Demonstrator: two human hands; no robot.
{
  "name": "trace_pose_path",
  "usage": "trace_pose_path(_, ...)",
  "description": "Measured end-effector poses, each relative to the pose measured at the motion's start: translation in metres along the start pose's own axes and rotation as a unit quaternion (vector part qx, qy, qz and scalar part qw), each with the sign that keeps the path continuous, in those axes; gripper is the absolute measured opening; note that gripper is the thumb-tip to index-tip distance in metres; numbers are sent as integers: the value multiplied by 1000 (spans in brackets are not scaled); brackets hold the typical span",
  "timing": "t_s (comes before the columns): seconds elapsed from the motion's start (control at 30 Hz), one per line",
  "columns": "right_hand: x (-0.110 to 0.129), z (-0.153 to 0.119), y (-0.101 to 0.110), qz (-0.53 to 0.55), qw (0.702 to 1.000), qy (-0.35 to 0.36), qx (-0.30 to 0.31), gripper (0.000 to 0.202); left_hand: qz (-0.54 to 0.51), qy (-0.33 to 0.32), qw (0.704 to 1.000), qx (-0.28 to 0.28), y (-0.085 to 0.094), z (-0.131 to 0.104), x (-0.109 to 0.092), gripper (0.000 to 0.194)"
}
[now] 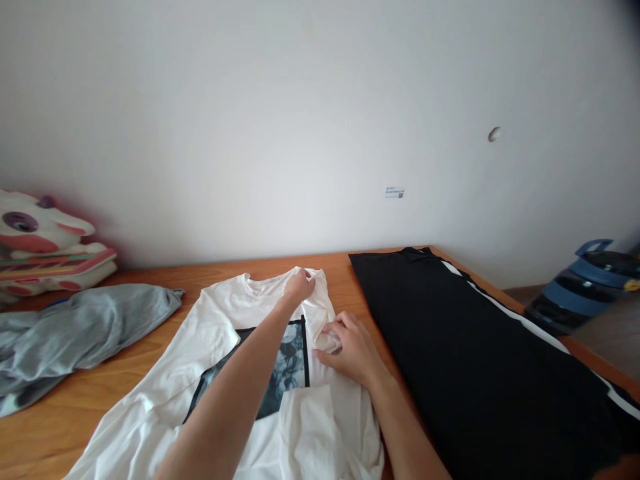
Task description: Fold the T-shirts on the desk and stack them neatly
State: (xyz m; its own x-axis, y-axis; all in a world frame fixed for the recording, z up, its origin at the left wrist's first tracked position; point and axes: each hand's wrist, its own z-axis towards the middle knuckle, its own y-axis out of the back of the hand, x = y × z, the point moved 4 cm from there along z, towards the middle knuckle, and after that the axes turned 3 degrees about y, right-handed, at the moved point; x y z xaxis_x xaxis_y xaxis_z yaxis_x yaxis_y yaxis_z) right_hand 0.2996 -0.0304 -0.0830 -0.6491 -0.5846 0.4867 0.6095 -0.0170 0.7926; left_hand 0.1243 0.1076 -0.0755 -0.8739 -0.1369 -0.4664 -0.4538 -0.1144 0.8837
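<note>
A white shirt (pixel 273 300) with a dark printed picture (pixel 293 357) on its front lies spread on the wooden table, neckline toward the wall. My left hand (pixel 300 285) reaches across it to the shoulder on the right side, fingers curled and closed on the cloth. Lower down on the same side, my right hand (pixel 354 348) has its thumb and fingers closed around a bunched part of the sleeve. A loose fold of white cloth covers the picture's lower right corner, and my left forearm hides part of the print.
Black trousers (pixel 460 353) with a white side stripe lie flat on the right. Crumpled grey clothing (pixel 90 333) and a cow-shaped toy keyboard (pixel 50 247) are at the left. A blue and black bottle (pixel 580 290) stands beyond the table's right edge. The wall (pixel 300 133) borders the back.
</note>
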Motion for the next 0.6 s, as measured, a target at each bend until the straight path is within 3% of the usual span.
trace_pose_path(0.13, 0, 1, -2, 68, 997, 35, -31, 24, 15, -117, 993, 20, 11, -38, -1, 28)
trace_pose_path(0.23, -8, 3, -3, 137, 988, 10, -72, 45, 34, -158, 986, 47, 10, -64, -5, 32)
trace_pose_path(0.3, -13, 2, -3, 176, 980, -25, -91, 51, 43, -158, 985, 54, 8, -75, -7, 35)
trace_pose_path(0.4, -17, 0, -2, 255, 961, -61, -84, 51, 35, -149, 986, 59, 8, -82, -5, 22)
trace_pose_path(0.6, -22, -3, -1, 372, 918, -101, -94, 59, 13, -98, 994, 52, 37, -86, 26, 14)
